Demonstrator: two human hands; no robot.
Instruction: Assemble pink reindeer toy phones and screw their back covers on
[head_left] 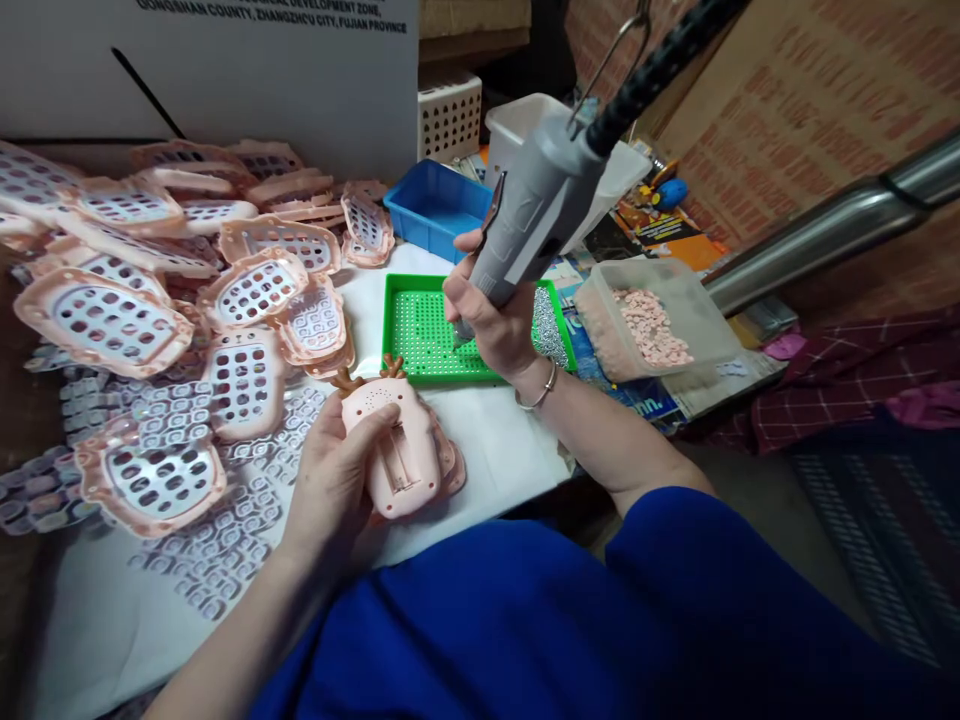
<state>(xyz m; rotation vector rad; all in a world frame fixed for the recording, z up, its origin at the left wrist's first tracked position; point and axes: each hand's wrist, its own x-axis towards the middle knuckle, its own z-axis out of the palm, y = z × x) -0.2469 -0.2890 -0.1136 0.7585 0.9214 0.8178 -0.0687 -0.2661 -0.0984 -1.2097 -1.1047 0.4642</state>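
Observation:
My left hand [341, 460] is closed around a pink plastic toy phone casing [409, 450] with brown antlers at its top. The thumb lies across its back, which shows screw holes, a speaker grille and a long battery slot. Another pink part lies partly hidden beneath it. A grey electric screwdriver [529, 210] is gripped in my right hand [495, 315], its cable running up to the right. Its tip points down over a green perforated tray [420, 372], which holds a heap of small silver screws [550, 325] at its right end.
Pink casing halves [105, 320] with keypad holes are piled at the left, beside clear keypad sheets [217, 545]. Behind stand a blue bin [431, 215] and a white basket [450, 112]. A translucent tub [705, 330] with small pink pieces is at the right, near a metal pole [825, 220].

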